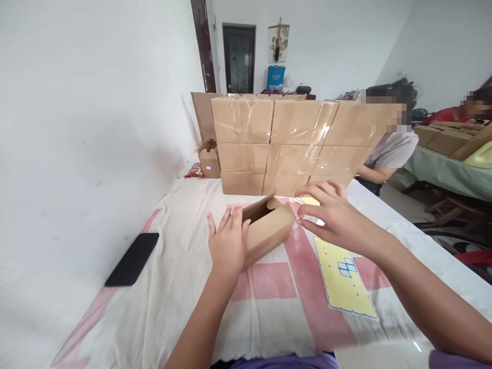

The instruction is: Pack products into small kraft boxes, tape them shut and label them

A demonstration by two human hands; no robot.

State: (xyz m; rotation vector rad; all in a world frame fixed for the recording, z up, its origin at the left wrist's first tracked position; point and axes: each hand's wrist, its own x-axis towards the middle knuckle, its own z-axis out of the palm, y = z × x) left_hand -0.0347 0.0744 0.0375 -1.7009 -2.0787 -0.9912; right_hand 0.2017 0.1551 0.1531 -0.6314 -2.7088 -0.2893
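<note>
A small brown cardboard box point(269, 228) lies on the cloth-covered table point(184, 287) with its top flap raised. My left hand point(227, 243) grips the box's near left end, fingers wrapped over its edge. My right hand point(330, 212) touches the box's right end with its fingertips, fingers curled close together. A small yellow piece point(307, 201) shows just beyond those fingers; whether the hand holds it I cannot tell. A yellow sheet point(344, 279) with a blue block print lies flat on the table under my right wrist.
A wall of plastic-wrapped brown cartons point(284, 143) stands at the table's far end, with an open small box point(209, 159) and a red packet point(195, 170) at its left. A black phone point(132, 259) lies near the left wall. Another person point(386, 148) sits behind the cartons; more boxes lie on a table point(446, 171) at right.
</note>
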